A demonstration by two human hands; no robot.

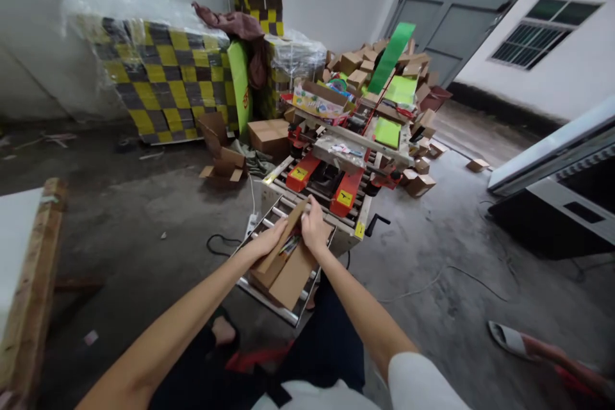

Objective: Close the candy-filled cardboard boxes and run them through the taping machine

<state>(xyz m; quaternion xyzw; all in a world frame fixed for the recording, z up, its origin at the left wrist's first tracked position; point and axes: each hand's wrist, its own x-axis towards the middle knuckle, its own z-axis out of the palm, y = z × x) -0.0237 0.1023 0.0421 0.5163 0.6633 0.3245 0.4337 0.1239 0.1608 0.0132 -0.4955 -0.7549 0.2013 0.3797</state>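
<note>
A cardboard box with its top flaps raised sits on the short roller conveyor in front of me. Through the gap between the flaps, several thin, colourful items show inside; their kind is too small to make out. My left hand grips the left flap, its fingers partly hidden. At the box's far end, my right hand is closed on the flap edge with the fingertips pointing up. The near right flap lies folded outward.
Just beyond stands a carton sealing machine with red side guides, a crank handle and green tape. Behind it are piled small cartons. Wrapped yellow-and-black stacks line the wall. A cable crosses the floor; another person's foot is at right.
</note>
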